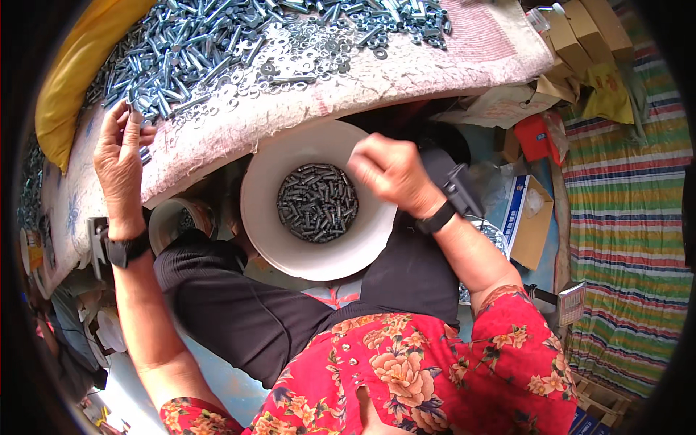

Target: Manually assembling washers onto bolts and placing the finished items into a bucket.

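At the table's left front edge, my left hand [120, 163] is raised with thumb and fingers closed around a bolt; a short shiny metal end [145, 155] shows beside the palm. Just beyond its fingertips lies a wide heap of loose bolts [181, 54]. My right hand [395, 174], slightly blurred, hangs over the right rim of a white bucket [264, 217] with its fingers curled together; whatever they may hold is hidden. Inside the bucket, between my knees, dark metal bolts [317, 203] cover the bottom.
Flat washers [290, 54] lie spread among the bolts on the cloth-covered table [406, 90]. A yellow bag [72, 80] borders the heap at left. Beside my left knee stands a smaller bucket [168, 217]. An open cardboard box [533, 225] and a striped sheet [627, 254] are at right.
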Motion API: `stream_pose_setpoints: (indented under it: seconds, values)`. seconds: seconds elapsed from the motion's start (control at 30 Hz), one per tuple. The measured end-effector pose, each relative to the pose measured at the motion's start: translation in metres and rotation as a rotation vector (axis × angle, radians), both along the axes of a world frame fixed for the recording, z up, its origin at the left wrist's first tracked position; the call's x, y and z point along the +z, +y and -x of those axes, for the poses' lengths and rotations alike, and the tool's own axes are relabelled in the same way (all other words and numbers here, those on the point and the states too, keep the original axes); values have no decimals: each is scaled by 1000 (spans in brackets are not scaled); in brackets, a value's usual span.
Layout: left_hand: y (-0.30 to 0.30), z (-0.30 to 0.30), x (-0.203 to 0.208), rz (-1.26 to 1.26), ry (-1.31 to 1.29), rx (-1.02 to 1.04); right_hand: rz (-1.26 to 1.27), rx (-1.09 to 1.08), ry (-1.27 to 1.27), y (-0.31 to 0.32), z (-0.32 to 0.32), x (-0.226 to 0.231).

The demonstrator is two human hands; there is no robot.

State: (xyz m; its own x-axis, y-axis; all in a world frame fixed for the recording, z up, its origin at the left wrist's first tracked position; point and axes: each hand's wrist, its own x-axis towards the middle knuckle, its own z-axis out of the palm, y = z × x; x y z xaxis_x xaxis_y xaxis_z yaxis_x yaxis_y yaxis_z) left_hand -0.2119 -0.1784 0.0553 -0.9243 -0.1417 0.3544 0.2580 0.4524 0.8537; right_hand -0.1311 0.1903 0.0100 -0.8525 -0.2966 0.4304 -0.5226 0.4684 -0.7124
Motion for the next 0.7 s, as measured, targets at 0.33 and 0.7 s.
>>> stream_pose_setpoints:
  seconds: [0.33, 0.7]
  values:
    - [120, -62, -28, -733, -382, -425, -300, -365, 333, 73, 139, 25]
    - [127, -62, -36, -790, -451, -434, -599, -197, 400, 66, 185, 7]
